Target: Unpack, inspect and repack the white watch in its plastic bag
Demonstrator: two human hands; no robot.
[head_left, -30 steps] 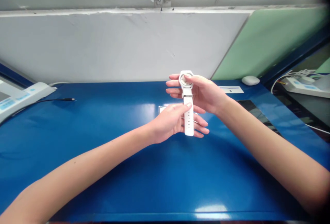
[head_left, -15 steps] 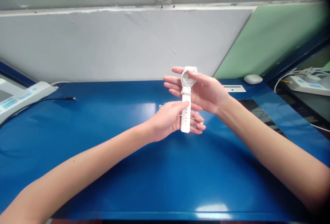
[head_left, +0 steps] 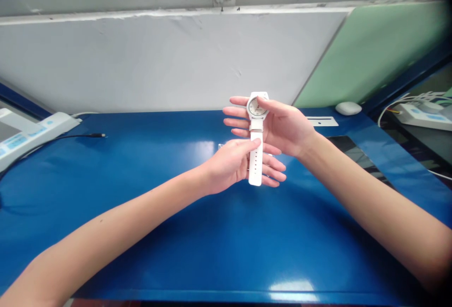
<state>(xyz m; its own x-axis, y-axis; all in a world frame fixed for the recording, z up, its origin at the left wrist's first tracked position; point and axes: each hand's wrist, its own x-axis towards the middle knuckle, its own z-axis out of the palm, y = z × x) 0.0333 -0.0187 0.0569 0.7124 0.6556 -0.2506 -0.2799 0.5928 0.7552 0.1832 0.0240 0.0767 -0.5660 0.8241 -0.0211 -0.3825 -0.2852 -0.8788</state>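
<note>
Left hand (head_left: 229, 168): thumb pressed on strap, fingers stretched behind, pinching lower strap of white watch (head_left: 256, 163). Right hand (head_left: 287, 130): thumb over dial's edge, fingers spread behind, holding watch head. Watch stretched lengthwise between hands, dial facing up, above blue table (head_left: 158, 250). To right: dark flat panel (head_left: 350, 147), white card (head_left: 330, 121), white rounded case (head_left: 348, 108). Far left: black cable (head_left: 97, 135), white power strip (head_left: 60, 121).

Nothing legible (watch dial (head_left: 255, 107) tiny)
</note>
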